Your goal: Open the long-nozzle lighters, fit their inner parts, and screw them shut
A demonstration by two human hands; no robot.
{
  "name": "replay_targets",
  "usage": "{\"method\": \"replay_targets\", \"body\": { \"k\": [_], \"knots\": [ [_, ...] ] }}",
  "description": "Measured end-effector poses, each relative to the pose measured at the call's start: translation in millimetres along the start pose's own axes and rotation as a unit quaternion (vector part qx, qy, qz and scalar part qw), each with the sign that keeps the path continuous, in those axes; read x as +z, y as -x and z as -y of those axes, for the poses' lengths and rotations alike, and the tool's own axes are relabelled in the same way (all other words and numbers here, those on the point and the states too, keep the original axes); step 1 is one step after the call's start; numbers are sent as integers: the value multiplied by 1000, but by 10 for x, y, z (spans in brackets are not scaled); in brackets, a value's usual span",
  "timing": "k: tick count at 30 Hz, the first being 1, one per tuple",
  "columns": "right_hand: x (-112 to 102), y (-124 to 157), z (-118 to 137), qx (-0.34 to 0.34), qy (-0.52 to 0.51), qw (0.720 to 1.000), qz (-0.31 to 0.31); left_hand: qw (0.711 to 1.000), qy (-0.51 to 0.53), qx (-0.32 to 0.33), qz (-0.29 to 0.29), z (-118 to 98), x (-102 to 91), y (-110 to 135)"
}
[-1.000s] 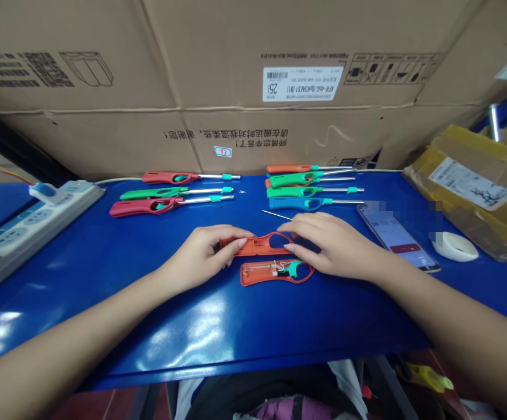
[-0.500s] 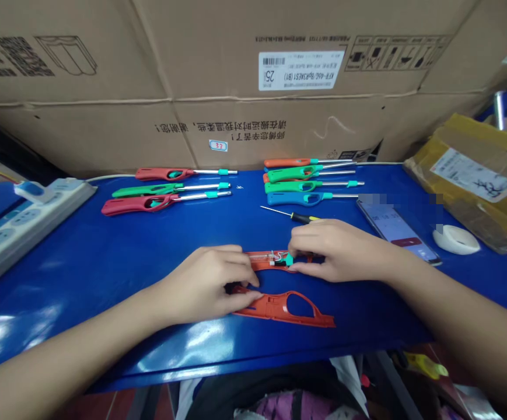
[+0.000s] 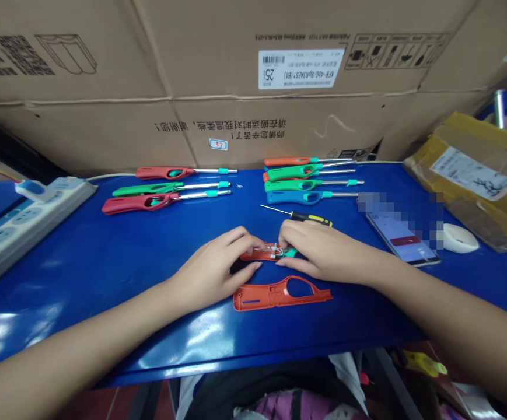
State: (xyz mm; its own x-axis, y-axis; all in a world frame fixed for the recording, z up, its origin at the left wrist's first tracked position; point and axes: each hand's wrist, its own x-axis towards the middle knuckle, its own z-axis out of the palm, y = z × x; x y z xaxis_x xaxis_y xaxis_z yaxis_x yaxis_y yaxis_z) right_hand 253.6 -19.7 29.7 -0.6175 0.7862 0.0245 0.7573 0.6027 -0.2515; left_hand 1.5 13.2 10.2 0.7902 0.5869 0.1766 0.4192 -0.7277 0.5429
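An orange-red lighter half-shell (image 3: 259, 255) lies open side up between my hands, with a clear tube, white wires and a green trigger (image 3: 289, 252) in it. My left hand (image 3: 218, 265) holds its left end, thumb on the near edge and fingertips over the far side. At the trigger end my right hand (image 3: 323, 252) grips it with bent fingers and thumb, hiding the rest of that end. Nearer to me the matching loose half-shell (image 3: 259, 297), with an oval opening, lies flat on the table, apart from both hands.
A screwdriver (image 3: 310, 218) lies just beyond my right hand. Several gas lighters (image 3: 299, 185) are at the back right, and three lighters (image 3: 142, 204) at the back left. A phone (image 3: 402, 236), a white mouse (image 3: 460, 238), a taped parcel (image 3: 476, 175) and a power strip (image 3: 30, 219) flank them.
My left hand has let go of the loose half-shell and moved up to the shell with the inner parts. My right hand has shifted slightly left, and the filled shell has moved slightly away.
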Motion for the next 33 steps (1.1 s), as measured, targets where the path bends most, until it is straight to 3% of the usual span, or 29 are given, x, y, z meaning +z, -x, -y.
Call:
{"method": "replay_targets", "body": {
  "k": [8, 12, 22, 27, 33],
  "knots": [
    [60, -16, -18, -99, 9, 992, -74, 996, -41, 39, -66, 36, 13, -1],
    [71, -23, -12, -137, 5, 985, -106, 994, -48, 78, -56, 35, -2, -13],
    [34, 6, -46, -117, -52, 986, -110, 992, -63, 100, -50, 38, -27, -10],
    [38, 11, -38, -109, -55, 987, -106, 986, -75, 136, -66, 44, -27, -5],
    [32, 15, -60, -128, -44, 985, -107, 985, -94, 134, -55, 28, -88, -7]
  ]
}}
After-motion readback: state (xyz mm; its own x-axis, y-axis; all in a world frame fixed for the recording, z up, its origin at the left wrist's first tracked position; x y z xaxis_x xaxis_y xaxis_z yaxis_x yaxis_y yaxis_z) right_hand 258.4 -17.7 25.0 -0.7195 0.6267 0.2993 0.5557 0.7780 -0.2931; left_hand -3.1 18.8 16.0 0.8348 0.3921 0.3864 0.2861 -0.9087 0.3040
